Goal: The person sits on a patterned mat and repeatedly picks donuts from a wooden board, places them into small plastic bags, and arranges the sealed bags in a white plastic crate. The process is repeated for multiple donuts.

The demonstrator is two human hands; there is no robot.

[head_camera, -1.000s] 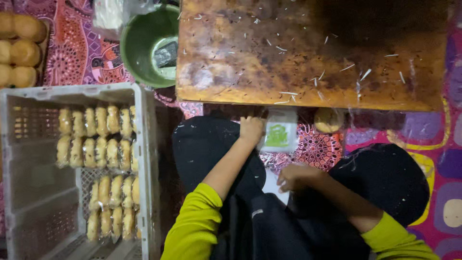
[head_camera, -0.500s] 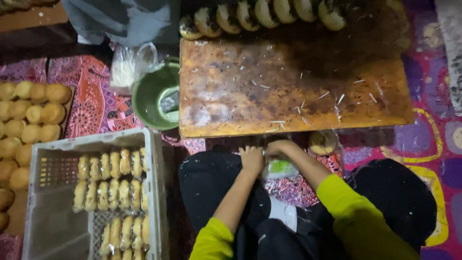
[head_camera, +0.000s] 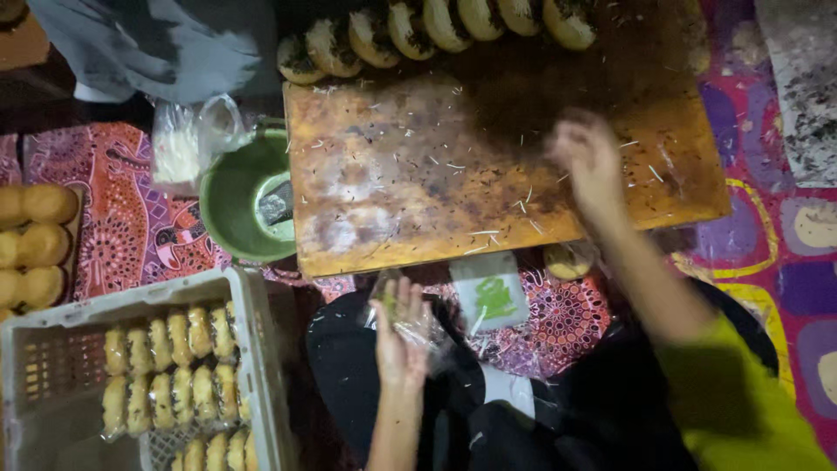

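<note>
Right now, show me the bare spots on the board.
The wooden board is bare across its middle and left, between the green bowl and the right hand. Its far edge is crowded with filled buns.

A worn, stained wooden board [head_camera: 488, 174] serves as a low work surface, set over a floor covered in bright pink and purple patterned cloth [head_camera: 113, 235]. A round green plastic basin [head_camera: 231, 205] sits at the board's left edge, with a grey plastic crate [head_camera: 52, 323] nearby. Dim light falls unevenly, leaving the upper corners in deep shadow.
</note>
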